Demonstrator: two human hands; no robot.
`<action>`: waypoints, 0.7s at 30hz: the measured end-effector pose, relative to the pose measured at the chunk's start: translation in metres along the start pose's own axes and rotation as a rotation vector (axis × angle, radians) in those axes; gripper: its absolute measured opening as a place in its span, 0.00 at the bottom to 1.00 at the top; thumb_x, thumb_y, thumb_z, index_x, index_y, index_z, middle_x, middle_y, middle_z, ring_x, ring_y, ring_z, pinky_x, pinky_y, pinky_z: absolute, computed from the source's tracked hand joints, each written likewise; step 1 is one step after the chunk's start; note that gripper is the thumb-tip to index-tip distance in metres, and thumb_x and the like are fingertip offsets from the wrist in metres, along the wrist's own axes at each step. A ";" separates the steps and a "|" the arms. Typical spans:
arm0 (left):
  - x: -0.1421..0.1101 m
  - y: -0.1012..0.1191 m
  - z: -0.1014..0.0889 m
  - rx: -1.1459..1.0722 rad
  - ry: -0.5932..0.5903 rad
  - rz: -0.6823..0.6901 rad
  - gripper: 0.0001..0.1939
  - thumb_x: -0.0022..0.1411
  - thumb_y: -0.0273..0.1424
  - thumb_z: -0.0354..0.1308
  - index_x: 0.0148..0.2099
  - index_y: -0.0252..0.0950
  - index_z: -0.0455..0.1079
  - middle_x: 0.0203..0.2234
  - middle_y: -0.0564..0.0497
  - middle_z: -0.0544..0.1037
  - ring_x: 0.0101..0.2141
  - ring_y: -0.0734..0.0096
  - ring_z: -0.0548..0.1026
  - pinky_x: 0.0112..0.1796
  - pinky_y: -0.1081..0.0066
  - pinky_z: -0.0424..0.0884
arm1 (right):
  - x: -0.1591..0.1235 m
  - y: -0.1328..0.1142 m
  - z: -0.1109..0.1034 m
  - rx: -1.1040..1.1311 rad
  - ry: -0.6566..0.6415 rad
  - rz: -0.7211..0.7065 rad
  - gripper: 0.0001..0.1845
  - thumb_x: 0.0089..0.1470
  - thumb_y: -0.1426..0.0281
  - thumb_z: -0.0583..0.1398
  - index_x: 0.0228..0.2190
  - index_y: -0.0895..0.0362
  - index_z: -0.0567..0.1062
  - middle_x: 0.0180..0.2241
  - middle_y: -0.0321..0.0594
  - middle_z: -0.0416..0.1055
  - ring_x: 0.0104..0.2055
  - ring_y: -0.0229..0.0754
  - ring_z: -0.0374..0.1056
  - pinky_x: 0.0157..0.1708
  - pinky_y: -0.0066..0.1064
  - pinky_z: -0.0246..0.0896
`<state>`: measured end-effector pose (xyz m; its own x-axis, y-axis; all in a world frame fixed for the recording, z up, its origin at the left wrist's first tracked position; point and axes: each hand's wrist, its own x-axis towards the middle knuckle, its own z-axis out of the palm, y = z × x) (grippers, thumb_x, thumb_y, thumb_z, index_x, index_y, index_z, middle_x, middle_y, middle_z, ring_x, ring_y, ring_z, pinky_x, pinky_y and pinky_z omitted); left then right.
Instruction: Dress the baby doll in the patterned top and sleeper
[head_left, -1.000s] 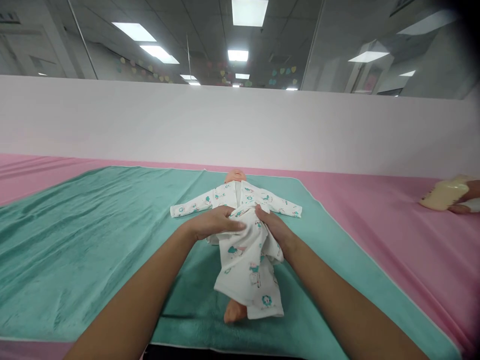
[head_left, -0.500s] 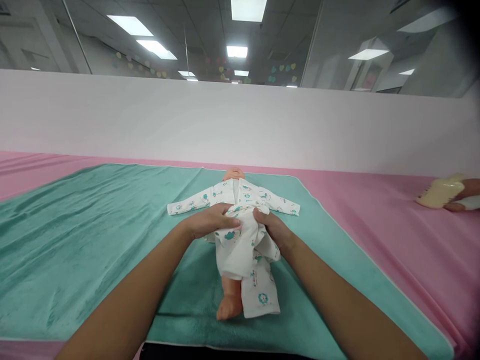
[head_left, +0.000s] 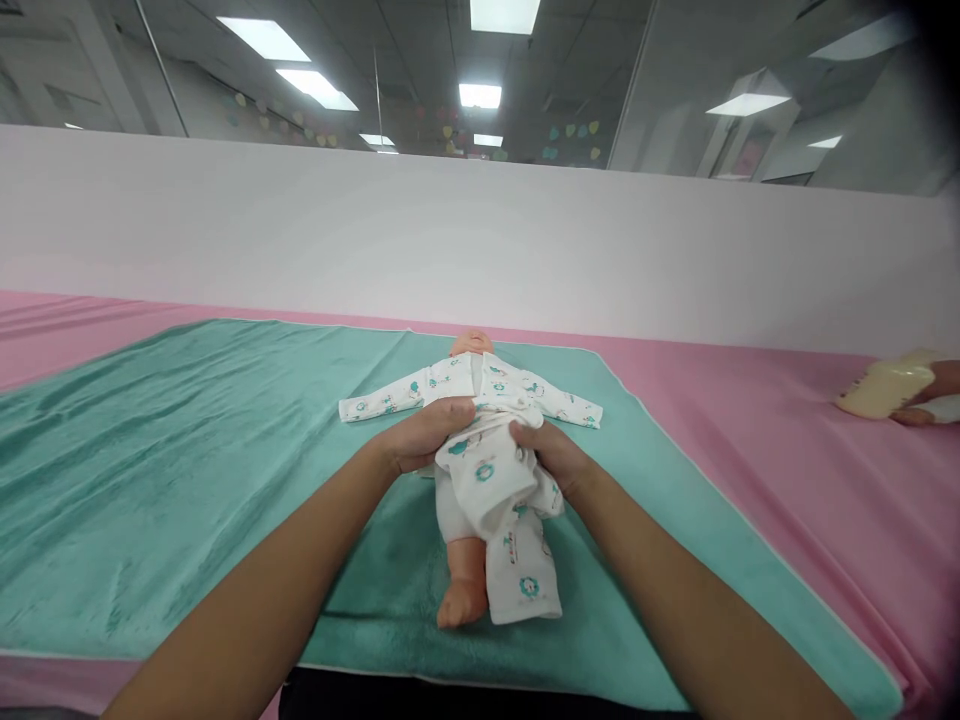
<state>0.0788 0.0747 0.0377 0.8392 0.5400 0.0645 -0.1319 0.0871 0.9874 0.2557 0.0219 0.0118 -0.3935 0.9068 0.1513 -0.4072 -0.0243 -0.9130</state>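
A baby doll (head_left: 463, 590) lies on its back on a green towel (head_left: 225, 480), head away from me. It wears a white printed jacket (head_left: 390, 397) with both sleeves spread out sideways. White printed baby pants (head_left: 502, 480) are bunched about its hips; one pant leg covers the leg on the right, while the bare foot on the left shows. My left hand (head_left: 431, 432) grips the bunched cloth at the waist's left side, thumb on top. On the right side, my right hand (head_left: 551, 450) pinches the same pants. The fingers under the cloth are hidden.
Pink cloth (head_left: 750, 440) covers the surface beneath the towel. At the far right, another person's hand (head_left: 934, 390) is beside a yellowish bottle-like thing (head_left: 885, 388). A low white wall (head_left: 450, 240) with glass above it stands behind the doll.
My left hand has moved up slightly toward the doll's chest with the waist cloth. More print shows on the pants' front. The view has shifted a little.
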 end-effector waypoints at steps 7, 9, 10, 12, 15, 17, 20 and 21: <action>0.000 -0.001 -0.003 0.099 0.043 0.064 0.18 0.49 0.33 0.63 0.43 0.33 0.70 0.34 0.48 0.77 0.34 0.65 0.73 0.35 0.70 0.68 | 0.000 0.003 -0.008 0.062 -0.033 0.018 0.23 0.47 0.55 0.62 0.37 0.62 0.73 0.27 0.42 0.73 0.29 0.42 0.69 0.30 0.31 0.66; 0.004 -0.005 0.001 -0.064 0.092 0.162 0.20 0.52 0.34 0.61 0.47 0.33 0.68 0.35 0.46 0.77 0.35 0.65 0.74 0.37 0.69 0.69 | 0.001 0.002 -0.011 -0.020 -0.101 0.043 0.20 0.46 0.57 0.64 0.32 0.62 0.74 0.22 0.39 0.71 0.24 0.39 0.66 0.26 0.29 0.63; 0.006 -0.007 0.003 -0.122 0.115 0.204 0.21 0.53 0.35 0.61 0.48 0.33 0.67 0.35 0.45 0.77 0.35 0.65 0.75 0.38 0.69 0.69 | 0.001 0.002 -0.012 -0.064 -0.125 0.054 0.18 0.45 0.58 0.65 0.30 0.61 0.74 0.20 0.37 0.69 0.22 0.37 0.65 0.25 0.28 0.62; 0.009 -0.010 0.005 -0.188 0.143 0.259 0.22 0.53 0.35 0.61 0.49 0.32 0.66 0.35 0.45 0.77 0.35 0.65 0.75 0.37 0.69 0.69 | 0.002 0.002 -0.014 -0.147 -0.139 0.076 0.16 0.42 0.62 0.67 0.29 0.61 0.74 0.21 0.35 0.68 0.23 0.35 0.64 0.25 0.26 0.62; 0.009 -0.010 0.007 -0.184 0.153 0.251 0.22 0.54 0.36 0.61 0.49 0.31 0.66 0.32 0.46 0.77 0.31 0.68 0.75 0.34 0.71 0.69 | 0.003 0.001 -0.013 -0.223 -0.142 0.100 0.17 0.40 0.63 0.69 0.31 0.60 0.74 0.25 0.35 0.69 0.26 0.34 0.64 0.28 0.25 0.62; 0.008 -0.009 0.008 -0.150 0.155 0.208 0.22 0.55 0.37 0.60 0.50 0.32 0.66 0.31 0.47 0.77 0.29 0.70 0.74 0.33 0.71 0.69 | 0.002 0.000 -0.010 -0.191 -0.162 0.087 0.20 0.40 0.61 0.68 0.33 0.60 0.73 0.28 0.37 0.70 0.29 0.35 0.65 0.29 0.25 0.62; 0.005 -0.005 0.008 -0.078 0.142 0.149 0.22 0.56 0.39 0.58 0.50 0.33 0.67 0.35 0.45 0.77 0.31 0.69 0.74 0.34 0.71 0.69 | 0.001 0.000 -0.008 -0.060 -0.136 0.002 0.26 0.41 0.54 0.66 0.38 0.59 0.72 0.32 0.40 0.71 0.33 0.40 0.67 0.32 0.29 0.64; 0.003 -0.003 0.008 -0.035 0.132 0.130 0.22 0.55 0.39 0.59 0.50 0.33 0.67 0.36 0.45 0.77 0.32 0.68 0.74 0.34 0.71 0.69 | 0.001 0.001 -0.008 -0.031 -0.126 -0.014 0.28 0.40 0.54 0.66 0.39 0.59 0.72 0.32 0.41 0.72 0.34 0.41 0.68 0.33 0.30 0.65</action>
<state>0.0862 0.0698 0.0358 0.7376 0.6536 0.1698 -0.2554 0.0371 0.9661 0.2614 0.0257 0.0085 -0.4890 0.8469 0.2087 -0.3887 0.0026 -0.9214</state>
